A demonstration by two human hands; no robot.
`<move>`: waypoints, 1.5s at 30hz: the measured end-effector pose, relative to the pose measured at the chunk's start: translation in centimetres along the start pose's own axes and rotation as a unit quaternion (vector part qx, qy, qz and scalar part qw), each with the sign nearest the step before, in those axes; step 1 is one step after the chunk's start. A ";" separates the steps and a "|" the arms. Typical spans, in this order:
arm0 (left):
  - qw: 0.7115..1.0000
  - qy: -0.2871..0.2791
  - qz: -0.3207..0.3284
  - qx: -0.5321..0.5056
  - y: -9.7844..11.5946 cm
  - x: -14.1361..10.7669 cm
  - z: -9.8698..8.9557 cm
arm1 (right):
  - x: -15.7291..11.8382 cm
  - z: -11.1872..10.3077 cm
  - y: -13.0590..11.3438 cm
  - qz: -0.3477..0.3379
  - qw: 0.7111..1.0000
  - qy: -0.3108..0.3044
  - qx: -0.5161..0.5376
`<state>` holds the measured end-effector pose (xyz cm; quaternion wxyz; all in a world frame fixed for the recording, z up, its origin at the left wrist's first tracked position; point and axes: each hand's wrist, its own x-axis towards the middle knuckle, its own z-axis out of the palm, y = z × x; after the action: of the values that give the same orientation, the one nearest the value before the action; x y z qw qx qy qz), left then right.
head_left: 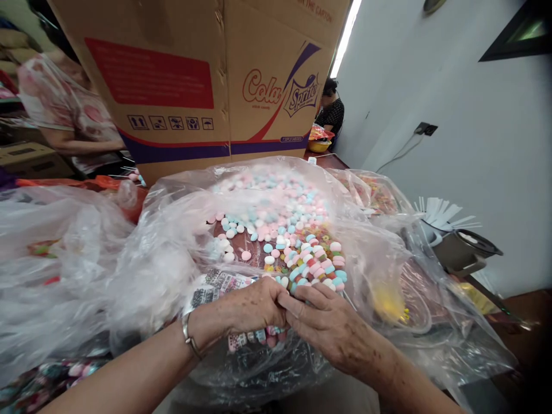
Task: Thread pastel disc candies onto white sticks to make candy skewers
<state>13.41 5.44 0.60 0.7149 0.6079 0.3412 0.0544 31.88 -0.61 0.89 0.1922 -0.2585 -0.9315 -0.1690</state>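
Observation:
My left hand (261, 305) and my right hand (330, 325) meet fingertip to fingertip, both closed in a pinch. Whatever lies between the fingers is hidden. Just below them shows a printed candy wrapper (246, 340) with pink candies at its right end; whether a hand holds it I cannot tell. Touching the right fingers from behind is a heap of pastel candies (317, 261), packed in rows. Left of it lie more printed wrappers (218, 286). Loose pink, blue and white candies (276, 215) spread behind, partly under a clear plastic bag (172, 230).
A large cardboard carton (172, 126) stands at the back. Clear plastic sheeting (64, 270) bunches at the left. On the right are a dark container (463, 253) and white strips (442, 213). One person (77, 115) sits behind left, another (334, 109) farther back.

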 end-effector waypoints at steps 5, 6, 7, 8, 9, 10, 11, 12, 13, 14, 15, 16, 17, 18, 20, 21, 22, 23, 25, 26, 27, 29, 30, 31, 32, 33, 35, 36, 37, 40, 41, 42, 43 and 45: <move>0.998 -0.041 -0.029 0.041 -0.1 -0.4 0.0 | 0.2 -0.4 -0.5 -0.019 0.998 -0.042 0.039; 0.995 -0.017 -0.011 0.094 -0.2 -0.4 0.2 | 0.2 -0.3 -0.8 -0.006 0.999 -0.043 0.024; 0.986 0.027 0.022 0.166 -0.4 -0.4 0.5 | 0.3 -0.1 -1.2 0.016 0.999 -0.040 -0.001; 0.965 0.084 0.060 0.241 -0.6 -0.3 0.8 | 0.3 0.3 -1.5 0.045 0.998 -0.029 -0.030; 0.937 0.140 0.093 0.306 -0.7 -0.2 1.1 | 0.4 0.8 -1.7 0.081 0.995 -0.012 -0.058; 0.906 0.198 0.125 0.353 -0.9 -0.1 1.5 | 0.5 1.4 -1.7 0.122 0.989 0.014 -0.082; 0.873 0.257 0.158 0.383 -1.1 0.1 2.0 | 0.6 2.1 -1.5 0.167 0.980 0.046 -0.095; 0.839 0.313 0.198 0.398 -1.2 0.2 2.5 | 0.7 2.7 -1.1 0.216 0.969 0.082 -0.091; 0.803 0.364 0.246 0.402 -1.3 0.3 3.0 | 0.9 3.2 -0.7 0.267 0.954 0.121 -0.070; 0.759 0.411 0.306 0.401 -1.4 0.4 3.4 | 1.1 3.6 -0.2 0.321 0.933 0.158 -0.030; 0.723 0.443 0.361 0.388 -1.4 0.3 3.8 | 1.4 3.9 0.2 0.379 0.905 0.194 0.025; 0.716 0.454 0.391 0.358 -1.4 0.2 4.2 | 1.7 3.9 0.4 0.433 0.868 0.226 0.089; 0.750 0.442 0.386 0.305 -1.4 0.1 4.4 | 2.1 3.8 0.4 0.474 0.829 0.251 0.154; 0.808 0.417 0.347 0.231 -1.3 -0.1 4.4 | 2.6 3.6 0.1 0.500 0.796 0.270 0.208; 0.902 0.358 0.239 0.034 -0.8 -0.5 3.9 | 3.5 3.0 -1.0 0.495 0.777 0.283 0.266; 0.918 0.331 0.209 -0.068 -0.4 -0.8 3.4 | 3.9 2.6 -1.7 0.470 0.791 0.280 0.276; 0.915 0.305 0.214 -0.153 0.0 -1.1 2.7 | 4.2 2.4 -2.2 0.440 0.808 0.272 0.281; 0.902 0.280 0.251 -0.214 0.5 -1.5 1.8 | 4.3 2.2 -2.6 0.419 0.821 0.264 0.285; 0.887 0.189 0.346 -0.239 1.4 -2.5 0.1 | 4.4 2.0 -2.6 0.408 0.826 0.258 0.291; 0.894 0.148 0.367 -0.212 1.6 -3.0 -0.7 | 4.3 1.9 -2.3 0.417 0.822 0.260 0.288; 0.907 0.125 0.368 -0.164 1.6 -3.4 -1.3 | 4.3 2.0 -1.9 0.428 0.818 0.265 0.278; 0.942 0.138 0.295 -0.076 1.3 -3.8 -1.9 | 4.4 2.1 -1.5 0.431 0.820 0.279 0.255; 0.952 0.166 0.251 -0.064 1.0 -3.7 -1.9 | 4.5 2.2 -1.5 0.423 0.823 0.281 0.255; 0.954 0.194 0.215 -0.079 0.7 -3.5 -1.7 | 4.8 2.4 -1.7 0.415 0.823 0.277 0.271; 0.949 0.216 0.194 -0.119 0.5 -3.3 -1.3 | 5.2 2.6 -2.1 0.408 0.817 0.270 0.304; 0.938 0.231 0.193 -0.172 0.3 -3.1 -0.9 | 5.6 2.8 -2.6 0.409 0.802 0.257 0.352; 0.904 0.251 0.225 -0.263 0.4 -3.0 -0.2 | 6.2 3.2 -3.4 0.422 0.749 0.207 0.467; 0.886 0.270 0.247 -0.285 0.4 -3.2 0.0 | 6.4 3.4 -3.6 0.428 0.723 0.177 0.512; 0.869 0.296 0.268 -0.292 0.5 -3.7 0.2 | 6.5 3.6 -3.6 0.433 0.709 0.153 0.535; 0.851 0.373 0.281 -0.238 -0.3 -7.1 -0.5 | 6.0 4.4 -2.7 0.423 0.772 0.133 0.455; 0.861 0.388 0.261 -0.200 -0.9 -8.8 -1.1 | 5.8 4.9 -2.3 0.407 0.813 0.128 0.397; 0.860 0.425 0.243 -0.146 -1.7 -10.8 -1.9 | 5.5 5.4 -2.0 0.384 0.853 0.112 0.336; 0.858 0.463 0.213 -0.068 -2.8 -12.9 -2.7 | 5.3 6.0 -1.8 0.354 0.889 0.087 0.277; 0.829 0.521 0.136 0.150 -5.2 -17.4 -4.6 | 5.0 7.3 -1.6 0.291 0.942 0.030 0.165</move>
<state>-4.15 -0.60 3.13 0.3169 0.6295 0.5804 0.4079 25.04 3.16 -3.56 0.3009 -0.4773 -0.8245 0.0431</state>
